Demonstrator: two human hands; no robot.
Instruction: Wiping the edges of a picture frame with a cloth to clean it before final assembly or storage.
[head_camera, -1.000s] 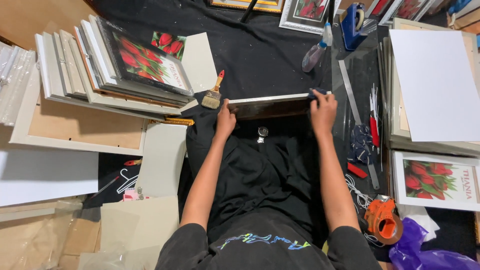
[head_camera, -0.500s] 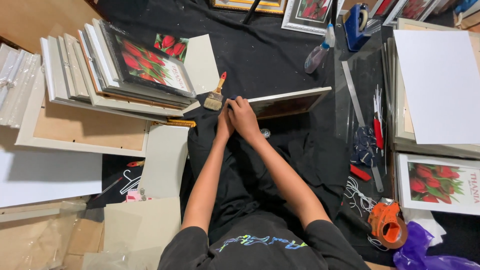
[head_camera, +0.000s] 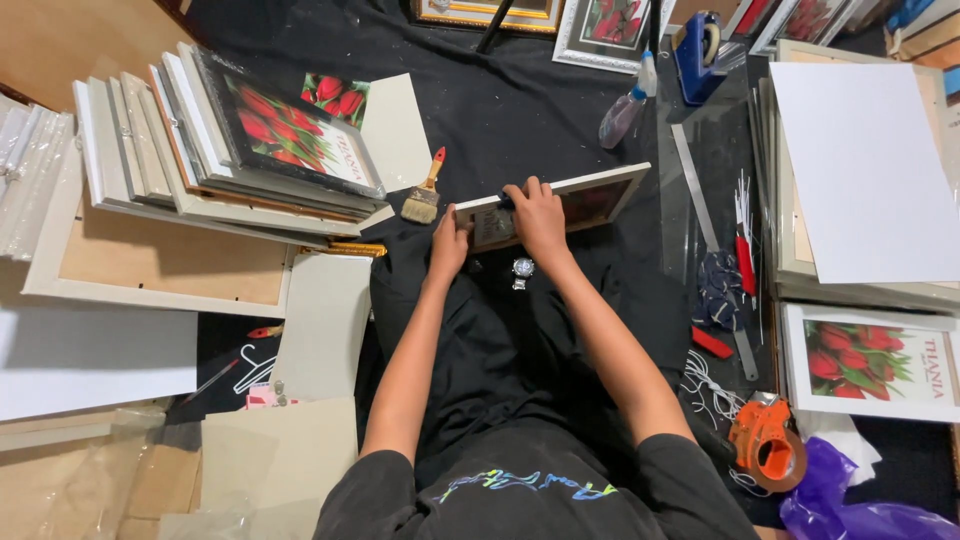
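Picture frame (head_camera: 590, 195), pale-edged, tilted on edge over the lap, glass side away; serves as landmark for all places below. Right hand (head_camera: 540, 215) clamped over the frame's top rail near its left half, fingers hooked across the far side. Left hand (head_camera: 450, 245) closed on the frame's lower left corner, thumb up against the rail. Held so, probably, to steady the frame while the back is worked; the exact action under the palms hidden.

Just below the frame, on the black cloth (head_camera: 500, 110): a small round metal fitting (head_camera: 521, 268), within reach of both hands. Just left of the frame: a paintbrush (head_camera: 424, 193), bristles toward the lap, likely for dusting. Further left: a leaning stack of frames (head_camera: 200, 150), fanned like books, topmost showing a red tulip print; under it a large pale frame (head_camera: 150, 270) lying face down, brown backing showing.

Above and right of the frame: a spray bottle (head_camera: 625, 105) and a blue tape dispenser (head_camera: 697, 50). Right of the frame: a metal ruler (head_camera: 700, 205), a red-handled knife (head_camera: 745, 262), then a pile of white boards (head_camera: 860, 170). Lower right: another tulip print (head_camera: 870, 362), an orange tape gun (head_camera: 768, 445), a purple plastic bag (head_camera: 860, 505), contents not visible. No open container with visible contents in view.
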